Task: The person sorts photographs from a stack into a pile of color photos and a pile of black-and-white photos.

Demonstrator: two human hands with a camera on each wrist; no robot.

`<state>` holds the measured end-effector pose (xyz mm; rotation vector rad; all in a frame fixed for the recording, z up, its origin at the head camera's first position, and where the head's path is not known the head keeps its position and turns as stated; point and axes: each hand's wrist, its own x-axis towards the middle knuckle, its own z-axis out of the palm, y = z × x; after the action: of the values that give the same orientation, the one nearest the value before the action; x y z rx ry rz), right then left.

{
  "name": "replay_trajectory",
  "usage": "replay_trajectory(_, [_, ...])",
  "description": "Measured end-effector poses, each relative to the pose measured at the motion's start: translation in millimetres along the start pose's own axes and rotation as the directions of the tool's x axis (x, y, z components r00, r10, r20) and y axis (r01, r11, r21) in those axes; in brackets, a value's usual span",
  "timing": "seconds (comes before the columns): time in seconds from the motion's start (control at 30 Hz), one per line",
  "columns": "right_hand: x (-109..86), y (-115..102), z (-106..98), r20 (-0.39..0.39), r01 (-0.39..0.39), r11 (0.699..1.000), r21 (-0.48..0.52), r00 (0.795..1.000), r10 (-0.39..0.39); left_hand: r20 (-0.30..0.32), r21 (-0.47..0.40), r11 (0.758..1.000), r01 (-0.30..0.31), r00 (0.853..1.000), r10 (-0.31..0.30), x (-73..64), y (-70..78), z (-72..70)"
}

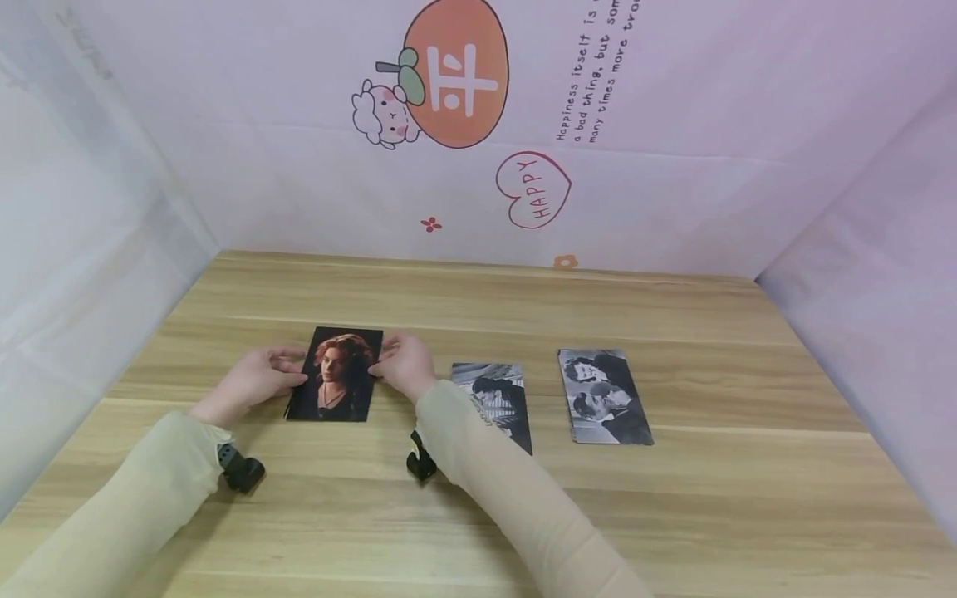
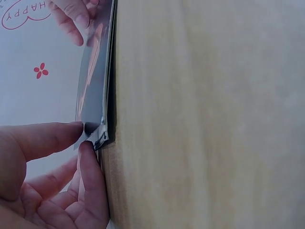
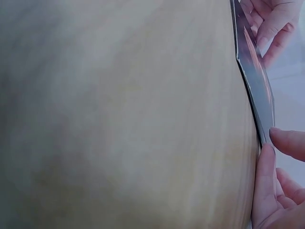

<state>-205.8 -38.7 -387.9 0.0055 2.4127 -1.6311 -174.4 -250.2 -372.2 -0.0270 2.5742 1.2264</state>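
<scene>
A color photo [image 1: 336, 378] of a person with reddish hair lies at the left of the table, on top of others whose edges show below it. My left hand [image 1: 250, 382] pinches its left edge between thumb and index finger. On the opposite edge, my right hand [image 1: 407, 365] does the same. In the left wrist view the top photo [image 2: 95, 86] bows slightly upward from the dark edges under it. The right wrist view shows the thumb over the photo's edge [image 3: 259, 90] and a finger below, close to the table.
Right of the hands lies a black-and-white photo [image 1: 501, 399], partly covered by my right sleeve [image 1: 478, 432]. Farther right is a small stack of black-and-white photos [image 1: 606, 399]. Printed white cloth [image 1: 673, 208] walls in the wooden table [image 1: 710, 498] at back and sides.
</scene>
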Motion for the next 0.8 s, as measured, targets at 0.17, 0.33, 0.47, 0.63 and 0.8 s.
replay_trajectory(0.17, [-1.3,0,0,0.002,-0.007,1.0,0.016,1.0,0.007,0.002,0.01,1.0,0.013,1.0,-0.013,-1.2,1.4,-0.3])
replay_trajectory(0.33, [-2.9,-2,0,0.008,-0.012,1.0,0.024,1.0,0.012,-0.004,0.024,1.0,0.017,1.0,-0.017,-2.4,2.7,-0.6])
replay_trajectory(0.47, [-4.2,-4,-1,0.021,-0.022,0.999,0.034,1.0,0.021,-0.011,0.023,1.0,0.019,1.0,-0.018,-2.5,0.7,-1.2])
replay_trajectory(0.63, [-6.7,-8,-3,0.043,-0.039,0.996,0.081,0.998,0.035,-0.002,-0.019,1.0,0.0,1.0,0.0,-2.6,-2.2,-3.9])
replay_trajectory(0.8, [-9.0,-13,-6,0.058,-0.046,0.992,0.121,0.998,0.039,-0.008,-0.012,0.999,-0.031,0.999,0.031,-3.2,-0.7,-8.7])
